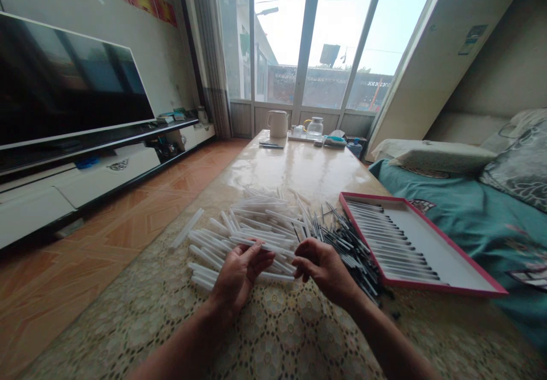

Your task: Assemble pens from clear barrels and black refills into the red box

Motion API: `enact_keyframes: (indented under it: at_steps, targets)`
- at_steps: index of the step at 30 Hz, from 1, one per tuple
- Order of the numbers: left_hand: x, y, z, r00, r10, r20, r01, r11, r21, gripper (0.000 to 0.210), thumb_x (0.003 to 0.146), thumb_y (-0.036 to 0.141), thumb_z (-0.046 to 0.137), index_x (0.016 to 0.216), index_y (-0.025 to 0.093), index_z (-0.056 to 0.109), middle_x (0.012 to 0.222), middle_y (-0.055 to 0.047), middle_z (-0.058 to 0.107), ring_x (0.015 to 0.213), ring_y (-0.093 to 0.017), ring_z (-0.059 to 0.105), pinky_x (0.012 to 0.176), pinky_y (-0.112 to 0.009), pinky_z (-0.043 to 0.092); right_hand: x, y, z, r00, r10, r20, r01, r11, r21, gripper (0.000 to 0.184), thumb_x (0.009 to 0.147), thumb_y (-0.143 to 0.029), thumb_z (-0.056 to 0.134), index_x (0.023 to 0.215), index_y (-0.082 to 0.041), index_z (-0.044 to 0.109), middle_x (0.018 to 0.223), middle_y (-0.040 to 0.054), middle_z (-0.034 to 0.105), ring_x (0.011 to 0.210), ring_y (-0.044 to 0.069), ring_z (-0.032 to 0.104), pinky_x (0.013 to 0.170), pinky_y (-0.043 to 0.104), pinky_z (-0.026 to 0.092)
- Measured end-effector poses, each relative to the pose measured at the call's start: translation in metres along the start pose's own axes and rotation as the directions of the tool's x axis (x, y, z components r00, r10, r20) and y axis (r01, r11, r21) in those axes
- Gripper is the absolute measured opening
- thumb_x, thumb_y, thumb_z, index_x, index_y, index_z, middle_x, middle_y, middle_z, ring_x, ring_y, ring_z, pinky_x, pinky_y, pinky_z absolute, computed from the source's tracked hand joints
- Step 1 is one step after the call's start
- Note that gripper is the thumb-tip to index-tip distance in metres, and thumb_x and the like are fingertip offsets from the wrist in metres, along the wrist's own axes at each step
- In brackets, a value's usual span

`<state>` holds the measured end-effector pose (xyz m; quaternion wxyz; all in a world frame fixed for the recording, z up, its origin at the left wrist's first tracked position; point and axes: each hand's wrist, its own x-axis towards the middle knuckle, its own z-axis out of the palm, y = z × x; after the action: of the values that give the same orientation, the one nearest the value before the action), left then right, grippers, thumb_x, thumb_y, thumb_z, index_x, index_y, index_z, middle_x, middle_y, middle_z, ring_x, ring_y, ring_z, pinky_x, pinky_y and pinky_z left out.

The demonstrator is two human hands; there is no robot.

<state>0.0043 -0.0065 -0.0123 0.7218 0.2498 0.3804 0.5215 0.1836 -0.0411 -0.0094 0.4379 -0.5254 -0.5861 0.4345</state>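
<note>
Between the thumb and fingers of my left hand [239, 269] lies a slim whitish plastic tube [267, 246], pointing to the right. My right hand [320, 263] is closed in a pinch close to that tube's right end; a thin dark stick shows just above its fingers, but what the fingertips grip is too small to make out. Beyond and around both hands spreads a loose pile of translucent white tubes [205, 243]. Thin black-and-grey sticks [354, 254] are heaped just right of my right hand. In a red-rimmed tray [470, 280], several filled tubes with dark ends lie in a row.
The long table [273, 329] has a flower-patterned cover. At its far end stand a white kettle [278, 124], a glass pot [315, 126] and a blue-and-white packet [334, 140]. A sofa with a teal cover [410, 183] runs along the right, a television [72, 84] along the left.
</note>
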Motion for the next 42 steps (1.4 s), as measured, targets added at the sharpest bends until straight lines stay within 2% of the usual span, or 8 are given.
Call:
enact_keyframes:
  at_steps: [2,5,8,13,18,25,29,42]
  targets:
    - [0.000,0.000,0.000,1.000,-0.004,-0.004,0.004,1.000,0.007,0.005,0.083,0.008,0.055,0.081,0.013,0.055,0.065,-0.006,0.069,0.062,-0.017,0.069,0.060,-0.026,0.056,-0.001,0.005,-0.002,0.998,-0.047,-0.028,0.043,0.987,-0.154,0.001,0.073,-0.017,0.059,0.073,-0.017,0.059,0.063,-0.0002,0.063,0.058,0.014,0.063,0.054,0.023,0.047]
    - [0.000,0.000,-0.001,1.000,-0.003,0.002,0.003,1.000,0.017,0.005,0.083,0.008,0.055,0.081,0.013,0.055,0.066,-0.007,0.069,0.062,-0.017,0.069,0.061,-0.025,0.056,-0.003,0.008,-0.009,0.996,-0.089,0.012,0.089,0.956,-0.279,0.012,0.073,-0.011,0.056,0.077,-0.016,0.067,0.070,0.0031,0.069,0.068,0.016,0.065,0.064,0.026,0.049]
    - [0.001,0.000,0.000,1.000,0.002,0.003,-0.002,1.000,0.012,0.006,0.083,0.008,0.055,0.082,0.013,0.055,0.066,-0.006,0.069,0.063,-0.016,0.069,0.061,-0.026,0.057,-0.003,0.006,-0.012,0.998,-0.045,0.033,0.050,0.983,-0.177,0.016,0.076,-0.014,0.053,0.082,-0.015,0.068,0.072,0.0048,0.070,0.069,0.017,0.067,0.065,0.027,0.051]
    - [0.001,0.000,0.000,1.000,-0.006,-0.007,0.006,1.000,0.006,0.006,0.082,0.008,0.056,0.080,0.013,0.056,0.065,-0.005,0.069,0.061,-0.016,0.069,0.060,-0.025,0.057,0.000,0.004,-0.007,0.999,0.033,-0.030,-0.032,0.998,0.047,0.012,0.075,-0.025,0.062,0.081,-0.017,0.055,0.061,-0.0012,0.064,0.053,0.015,0.065,0.049,0.023,0.050]
    - [0.000,0.000,0.000,1.000,-0.005,0.008,0.005,1.000,0.005,0.005,0.080,0.008,0.059,0.081,0.013,0.056,0.066,-0.006,0.069,0.062,-0.017,0.069,0.060,-0.025,0.057,0.000,0.007,0.002,0.998,0.002,-0.064,-0.003,1.000,-0.006,0.020,0.078,-0.035,0.061,0.076,-0.015,0.059,0.054,-0.0024,0.058,0.039,0.009,0.052,0.035,0.018,0.038]
    - [-0.003,0.002,0.003,1.000,-0.020,0.017,0.020,1.000,-0.006,0.009,0.079,0.007,0.060,0.083,0.014,0.055,0.065,-0.006,0.070,0.061,-0.017,0.070,0.059,-0.024,0.056,-0.004,0.002,0.011,0.977,-0.169,-0.133,0.156,0.982,-0.104,0.015,0.079,-0.026,0.061,0.091,-0.018,0.061,0.067,-0.0004,0.061,0.054,0.011,0.055,0.051,0.021,0.045]
    - [-0.003,0.001,0.003,1.000,-0.009,0.030,0.009,1.000,-0.015,0.009,0.080,0.007,0.059,0.083,0.014,0.055,0.066,-0.006,0.070,0.062,-0.017,0.070,0.061,-0.025,0.057,-0.005,-0.001,0.013,0.971,-0.196,-0.140,0.180,0.977,-0.119,0.006,0.081,-0.024,0.059,0.082,-0.018,0.056,0.071,-0.0001,0.062,0.061,0.011,0.058,0.056,0.021,0.046]
    - [-0.005,-0.001,0.003,0.999,-0.006,0.041,0.006,1.000,0.004,0.010,0.077,0.010,0.064,0.082,0.013,0.056,0.068,-0.007,0.071,0.065,-0.018,0.070,0.063,-0.026,0.057,-0.005,0.000,0.013,0.967,-0.202,-0.153,0.184,0.975,-0.122,0.008,0.081,-0.026,0.058,0.084,-0.018,0.057,0.072,0.0004,0.061,0.063,0.012,0.058,0.058,0.022,0.047]
